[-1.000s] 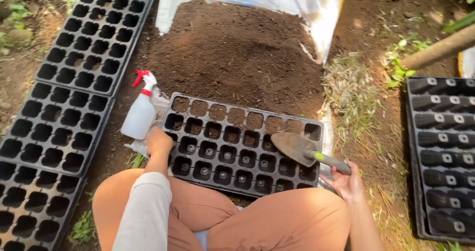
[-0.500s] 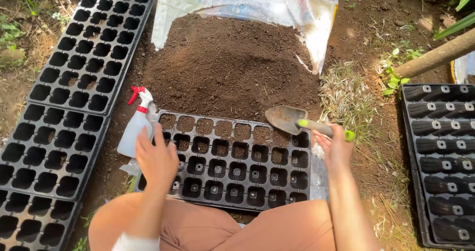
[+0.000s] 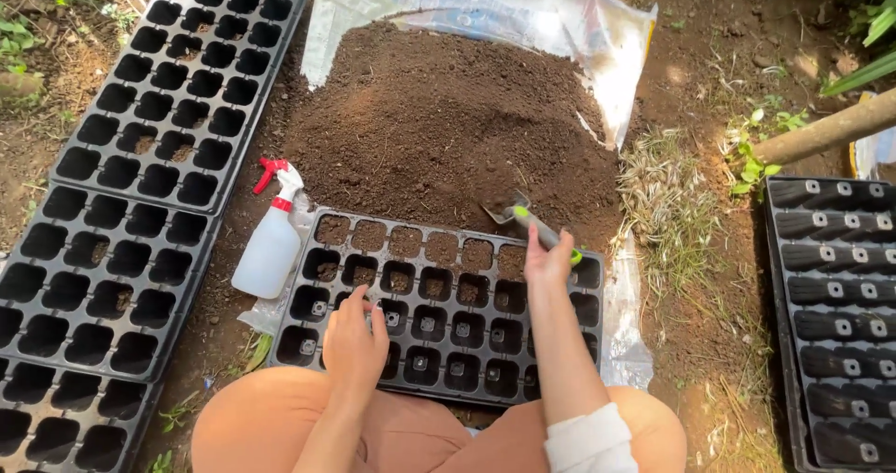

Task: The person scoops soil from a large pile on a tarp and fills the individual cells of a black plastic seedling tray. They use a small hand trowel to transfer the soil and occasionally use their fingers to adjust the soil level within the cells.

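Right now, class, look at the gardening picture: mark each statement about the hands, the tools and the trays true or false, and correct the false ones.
1. The right hand holds a trowel with its blade in the soil pile. True.
2. The left hand holds the spray bottle. False: it rests on the seed tray; the bottle lies apart, left of the tray.
3. The tray's far row of cells holds soil. True.
4. The spray bottle has a blue trigger. False: it is red.
5. The soil pile lies on an opened plastic bag. True.
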